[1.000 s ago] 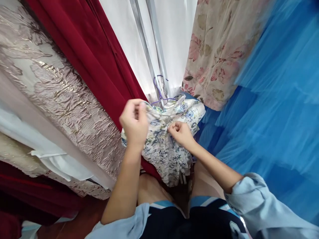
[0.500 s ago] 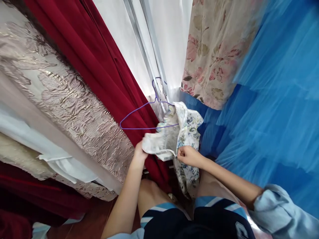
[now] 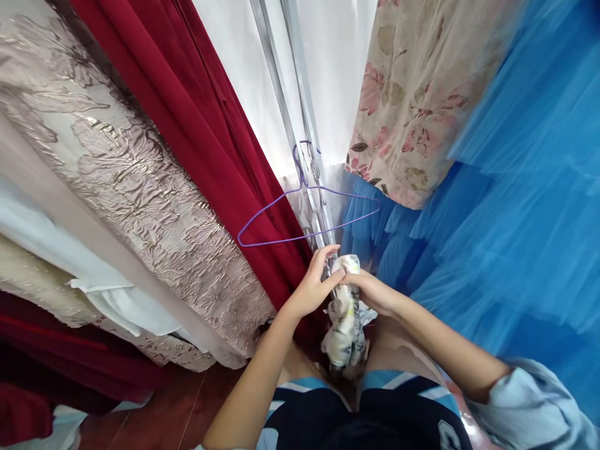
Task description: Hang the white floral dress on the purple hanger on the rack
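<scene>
Our right grip (image 3: 370, 290) pinches the crumpled patterned cloth (image 3: 345, 322), bunched below; our left grip (image 3: 315, 284), just beside, curls half-spread, thumb against the folds; and above both, a slim triangular purple hanger (image 3: 304, 182)!

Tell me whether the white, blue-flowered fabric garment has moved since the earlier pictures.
Yes, down: judged against the thin purple triangular hanger, the white floral garment has come off it and is now bunched below.

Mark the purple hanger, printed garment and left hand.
Purple hanger (image 3: 303, 184): head view, neck below its hook.
Printed garment (image 3: 344, 319): head view, bunched middle.
Left hand (image 3: 314, 290): head view, near the thumb's base.
</scene>
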The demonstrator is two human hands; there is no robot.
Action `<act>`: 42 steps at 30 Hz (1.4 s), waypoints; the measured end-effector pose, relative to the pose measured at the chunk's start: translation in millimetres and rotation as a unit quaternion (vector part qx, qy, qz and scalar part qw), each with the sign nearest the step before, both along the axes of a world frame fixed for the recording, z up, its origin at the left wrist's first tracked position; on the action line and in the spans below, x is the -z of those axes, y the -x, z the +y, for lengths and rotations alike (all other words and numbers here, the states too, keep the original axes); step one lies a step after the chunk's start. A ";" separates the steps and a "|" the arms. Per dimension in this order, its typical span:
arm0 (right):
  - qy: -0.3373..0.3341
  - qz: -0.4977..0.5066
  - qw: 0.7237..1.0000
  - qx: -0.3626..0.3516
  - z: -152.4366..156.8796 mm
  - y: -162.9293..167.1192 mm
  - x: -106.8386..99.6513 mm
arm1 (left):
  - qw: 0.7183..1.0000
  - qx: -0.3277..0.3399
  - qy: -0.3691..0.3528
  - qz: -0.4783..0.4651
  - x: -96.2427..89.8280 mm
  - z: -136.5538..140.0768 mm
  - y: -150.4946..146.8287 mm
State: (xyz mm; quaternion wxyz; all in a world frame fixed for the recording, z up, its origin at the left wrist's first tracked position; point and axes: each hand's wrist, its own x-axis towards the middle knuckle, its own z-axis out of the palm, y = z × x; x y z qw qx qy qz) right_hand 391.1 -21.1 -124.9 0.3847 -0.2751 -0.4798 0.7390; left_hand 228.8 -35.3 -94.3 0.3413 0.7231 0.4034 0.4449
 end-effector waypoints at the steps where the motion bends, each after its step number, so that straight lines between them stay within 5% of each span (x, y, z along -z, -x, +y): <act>1: 0.043 0.020 0.999 -0.021 -3.1 -4.5 -6.8 | 0.998 0.034 0.043 -0.019 4.4 -1.8 5.0; 5: 0.079 0.047 0.992 -0.086 -9.5 -27.2 -36.9 | 0.949 0.175 0.264 -0.011 28.4 -20.6 25.4; 8: 0.037 0.051 0.998 -0.028 -1.1 -44.7 -53.7 | 0.930 0.172 0.320 0.059 40.2 -38.3 45.8; 13: -0.095 -0.046 0.992 0.068 40.6 -68.6 -58.5 | 0.956 0.023 0.172 0.235 27.7 -41.3 108.2; 18: -0.253 -0.207 0.938 0.118 71.3 -68.3 -57.3 | 0.876 -0.145 -0.046 0.458 -15.1 -18.8 184.9; 22: -0.291 -0.200 0.932 0.080 70.0 -52.1 -57.2 | 0.856 -0.245 -0.092 0.445 -49.2 0.7 218.5; 28: -0.341 -0.211 0.907 0.129 78.5 -38.7 -49.9 | 0.915 -0.281 -0.169 0.236 -76.6 33.0 203.3; 34: -0.373 -0.281 0.872 0.147 102.4 -32.9 -27.8 | 0.885 -0.339 -0.223 0.227 -81.6 74.0 177.6; 38: -0.371 -0.287 0.862 0.193 97.5 -24.8 -19.3 | 0.920 -0.318 -0.175 0.149 -85.8 90.6 158.3; 42: -0.404 -0.298 0.852 0.151 79.6 -22.7 -28.1 | 0.927 -0.288 -0.198 0.138 -91.2 90.0 130.7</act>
